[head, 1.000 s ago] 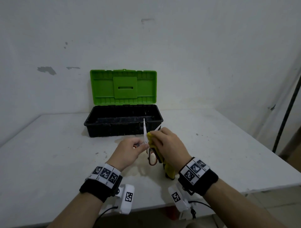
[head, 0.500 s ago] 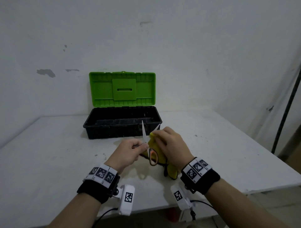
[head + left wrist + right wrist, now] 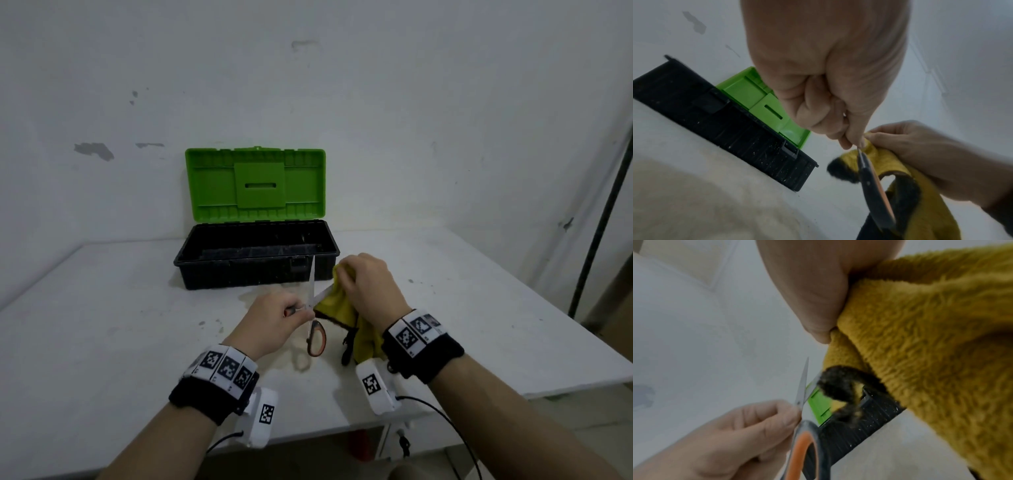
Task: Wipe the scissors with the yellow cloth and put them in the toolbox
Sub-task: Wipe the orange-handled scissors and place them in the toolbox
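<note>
While the scissors (image 3: pixel 313 310) are held above the tabletop (image 3: pixel 102 308) with blades parted, they are pinched near the pivot by the curled fingers of the left hand (image 3: pixel 274 323). One blade is wrapped in the yellow cloth (image 3: pixel 337 305), which is gripped by the closed right hand (image 3: pixel 368 286). Just behind both hands, the toolbox (image 3: pixel 239 270) is seen with its green lid (image 3: pixel 255 185) raised.

A white table (image 3: pixel 102 308) stands against a scuffed white wall (image 3: pixel 411 102).
</note>
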A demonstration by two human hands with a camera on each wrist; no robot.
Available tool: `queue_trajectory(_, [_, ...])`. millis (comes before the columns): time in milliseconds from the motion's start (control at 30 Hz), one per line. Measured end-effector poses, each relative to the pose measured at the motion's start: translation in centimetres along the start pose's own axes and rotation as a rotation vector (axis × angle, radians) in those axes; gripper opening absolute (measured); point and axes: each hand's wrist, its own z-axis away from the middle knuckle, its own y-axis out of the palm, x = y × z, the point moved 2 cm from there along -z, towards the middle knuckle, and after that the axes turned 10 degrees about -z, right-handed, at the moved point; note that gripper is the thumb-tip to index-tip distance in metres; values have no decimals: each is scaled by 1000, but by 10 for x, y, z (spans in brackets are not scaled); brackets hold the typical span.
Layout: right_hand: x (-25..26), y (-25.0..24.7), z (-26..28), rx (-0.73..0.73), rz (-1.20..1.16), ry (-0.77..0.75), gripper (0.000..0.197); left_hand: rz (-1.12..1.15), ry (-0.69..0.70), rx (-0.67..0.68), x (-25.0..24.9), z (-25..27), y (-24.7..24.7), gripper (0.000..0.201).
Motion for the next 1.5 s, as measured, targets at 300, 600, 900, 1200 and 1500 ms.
queue_trajectory(300, [11, 15, 27, 71, -129, -166, 15, 192, -117, 20, 7, -2, 3, 27])
queue_trajectory(600, [-1, -2, 13, -114, -99, -86, 14, 200, -130, 11, 9, 1, 1, 27])
queue_trajectory(900, [3, -6, 21, -151, -212, -92, 14, 163, -161, 9, 14, 1, 3, 29])
queue_trajectory(1200, [-4, 10, 23, -18, -115, -12, 16, 211, -189, 38, 5, 2, 3, 18])
queue_trajectory(1500, [3, -11, 23, -101, -300, 105, 14, 308, -263, 6, 11, 0, -7, 14])
